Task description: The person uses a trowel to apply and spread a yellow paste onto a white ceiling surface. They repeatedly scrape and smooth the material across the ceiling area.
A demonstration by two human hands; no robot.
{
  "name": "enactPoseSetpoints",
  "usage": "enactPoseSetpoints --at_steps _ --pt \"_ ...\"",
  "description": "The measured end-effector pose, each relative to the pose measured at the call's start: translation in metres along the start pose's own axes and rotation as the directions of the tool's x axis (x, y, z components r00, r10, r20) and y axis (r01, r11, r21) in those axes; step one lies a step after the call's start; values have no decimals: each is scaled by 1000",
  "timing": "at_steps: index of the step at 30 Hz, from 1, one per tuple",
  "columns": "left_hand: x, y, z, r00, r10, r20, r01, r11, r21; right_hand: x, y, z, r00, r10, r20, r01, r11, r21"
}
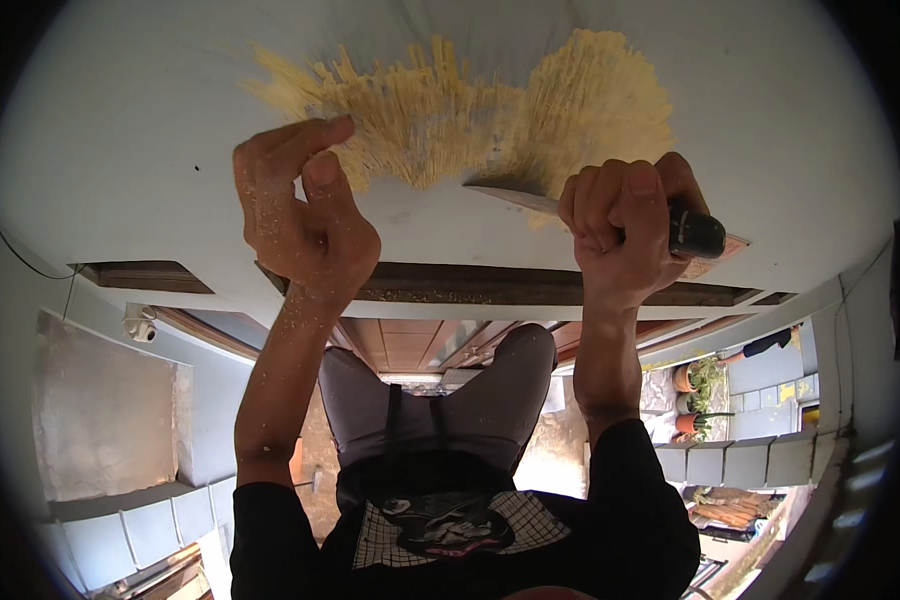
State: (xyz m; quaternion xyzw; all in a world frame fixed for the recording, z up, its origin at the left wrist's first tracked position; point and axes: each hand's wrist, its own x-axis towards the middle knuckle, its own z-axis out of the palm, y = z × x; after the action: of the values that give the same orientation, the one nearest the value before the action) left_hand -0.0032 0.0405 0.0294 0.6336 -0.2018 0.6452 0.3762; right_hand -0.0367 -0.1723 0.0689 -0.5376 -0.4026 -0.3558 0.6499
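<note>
— Left hand (305, 215) first: what is it doing?

— It is up by the pale ceiling (120, 130); it holds nothing; the first finger points to the right and the thumb sticks up, and the other fingers curl in; bits of yellow dust cling to the skin and down the arm.

— What is just past its fingertip?

— A big rough yellow patch (460, 110) on the ceiling; it looks scratched and streaky, like straw; it spreads from above the left hand to above the other hand.

— And in the middle?

— A flat metal scraper (515, 193); its blade lies against the lower edge of the yellow patch; the blade is thin and a bit rusty.

— Who holds it?

— Right hand (625, 225); it is shut tight in a fist around the scraper's black handle, which pokes out on the right side of the fist.

— What is under the hands?

— A dark wooden beam (530, 285) runs across, just below both wrists; lower down you see the person's grey trousers and black shirt; far to the right are some potted plants (695, 385) by a wall.
</note>
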Motion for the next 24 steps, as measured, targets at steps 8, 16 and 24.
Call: enactPoseSetpoints --at_steps 8,16,24 --pt "36 -67 23 893 420 163 -450 838 308 21 -27 -6 982 -77 175 76 997 8" --pt "45 -82 22 806 557 201 -582 686 437 30 -22 -13 963 -59 262 81 994 -72" --pt "44 -70 30 830 541 137 -552 763 337 18 -13 -8 995 15 94 -17 1000 12"
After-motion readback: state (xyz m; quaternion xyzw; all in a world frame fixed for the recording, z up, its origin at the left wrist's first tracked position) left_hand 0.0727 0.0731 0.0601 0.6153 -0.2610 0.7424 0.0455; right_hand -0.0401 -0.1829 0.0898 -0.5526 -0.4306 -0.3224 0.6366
